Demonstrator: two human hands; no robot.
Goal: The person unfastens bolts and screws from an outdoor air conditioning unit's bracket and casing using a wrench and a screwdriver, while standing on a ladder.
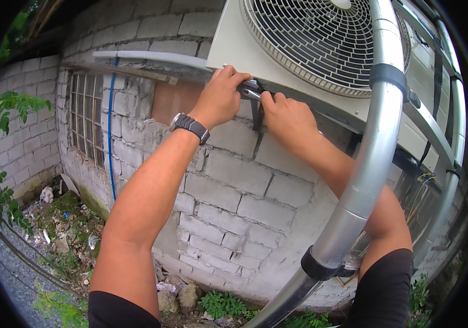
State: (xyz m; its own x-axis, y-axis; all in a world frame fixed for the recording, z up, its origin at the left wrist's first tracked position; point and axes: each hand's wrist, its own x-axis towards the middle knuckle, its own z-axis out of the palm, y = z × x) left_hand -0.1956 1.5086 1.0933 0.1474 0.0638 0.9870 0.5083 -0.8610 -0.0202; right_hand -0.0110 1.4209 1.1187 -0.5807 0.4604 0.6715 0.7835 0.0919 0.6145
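Note:
Both of my hands are raised to the lower front edge of a white outdoor air-conditioner unit (228, 46). My right hand (291, 117) is closed around a silver wrench (252, 94); a bit of its metal end shows beyond the heel of the hand. The wrench's head meets a dark metal bracket (257, 116) under the unit. My left hand (223, 95), with a dark-strapped watch (191, 127) on its wrist, is curled against the unit's edge beside the wrench head. Its fingertips pinch at that spot, but what lies between them is hidden.
A silver tubular ladder (362, 188) with black collars rises close in front, crossing my right arm. Behind is a grey block wall (228, 180) with a white pipe (152, 56), a blue hose (111, 126) and a barred window (86, 117). Rubble (67, 229) and plants lie below.

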